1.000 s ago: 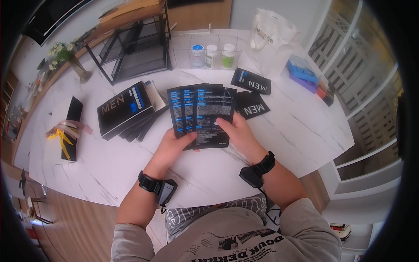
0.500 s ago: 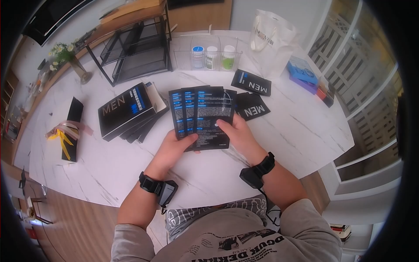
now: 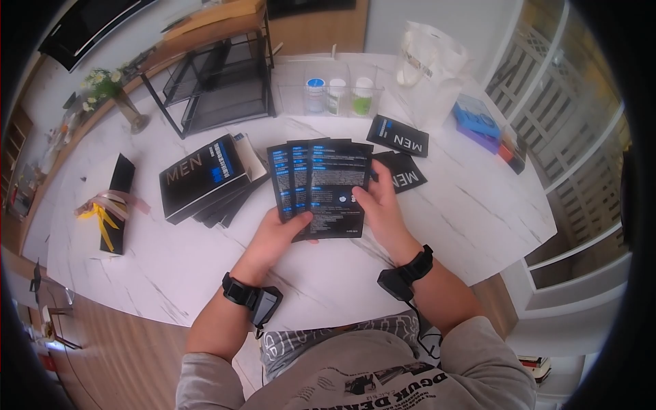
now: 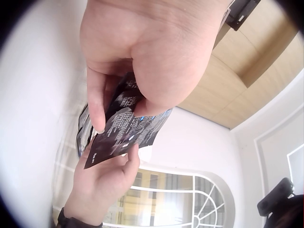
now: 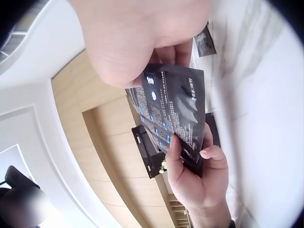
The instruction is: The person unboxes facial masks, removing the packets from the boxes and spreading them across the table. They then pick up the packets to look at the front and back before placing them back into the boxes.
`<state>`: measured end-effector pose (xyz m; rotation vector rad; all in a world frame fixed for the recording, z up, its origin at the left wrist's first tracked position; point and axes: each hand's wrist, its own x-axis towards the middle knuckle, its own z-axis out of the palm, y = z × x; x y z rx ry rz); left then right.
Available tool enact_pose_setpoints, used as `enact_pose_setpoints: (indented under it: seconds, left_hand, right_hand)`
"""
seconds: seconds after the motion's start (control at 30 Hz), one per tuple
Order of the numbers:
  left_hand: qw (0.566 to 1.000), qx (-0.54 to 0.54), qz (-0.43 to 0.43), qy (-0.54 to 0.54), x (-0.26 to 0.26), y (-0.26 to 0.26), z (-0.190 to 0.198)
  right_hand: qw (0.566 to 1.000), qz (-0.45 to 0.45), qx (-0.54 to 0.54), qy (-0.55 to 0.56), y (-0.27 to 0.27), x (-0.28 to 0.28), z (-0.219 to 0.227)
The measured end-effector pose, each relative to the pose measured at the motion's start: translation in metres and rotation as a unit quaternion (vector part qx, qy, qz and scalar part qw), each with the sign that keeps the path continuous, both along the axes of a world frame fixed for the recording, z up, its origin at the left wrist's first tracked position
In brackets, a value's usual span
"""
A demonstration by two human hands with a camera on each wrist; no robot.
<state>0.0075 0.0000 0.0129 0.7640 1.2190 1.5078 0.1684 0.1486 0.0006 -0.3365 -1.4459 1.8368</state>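
Note:
Several flat black foil sachets [image 3: 335, 184], fanned so that they overlap, are held up over the table with their blue and white small print facing up. My left hand [image 3: 273, 236] grips the fan at its lower left, thumb on top and fingers underneath. At the right edge my right hand [image 3: 384, 215] pinches the front sachet, its thumb beside two small white marks. In the left wrist view the sachets [image 4: 121, 130] run between both hands. The right wrist view has the left thumb lying across the printed face of the sachets [image 5: 175, 104].
Left of the hands lies a black box marked MEN [image 3: 205, 171] on more black packs. Two MEN sachets [image 3: 400, 137] lie behind the right hand. Farther back stand a clear bin [image 3: 290, 99] with bottles, a metal rack [image 3: 225, 102] and a white bag [image 3: 434, 68]. A ribboned black box [image 3: 119, 178] is far left.
The right thumb has slid towards the sachets' right edge, uncovering the small white marks, and the right fingers have risen along that edge. The left hand keeps its grip. The head view has shifted slightly.

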Motion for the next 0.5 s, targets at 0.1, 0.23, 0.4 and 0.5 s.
enact_pose_setpoints:
  seconds: [0.1, 0.23, 0.4, 0.5]
  left_hand:
    - [1.000, 0.000, 0.005, -0.008, 0.000, 0.000, 0.001]
    - [1.000, 0.003, 0.015, -0.024, 0.002, 0.000, 0.002]
    - [0.999, 0.003, 0.014, -0.032, 0.002, 0.000, 0.002]
    - [0.999, 0.001, 0.018, -0.037, 0.002, 0.000, 0.000]
  right_hand:
    - [1.000, -0.011, 0.026, 0.001, 0.001, 0.002, -0.003]
    - [0.997, -0.036, 0.071, 0.015, -0.008, 0.002, 0.004]
    - [0.995, 0.015, 0.097, -0.023, -0.007, 0.005, 0.002]
    - [0.981, 0.039, 0.140, -0.128, -0.006, 0.009, -0.001]
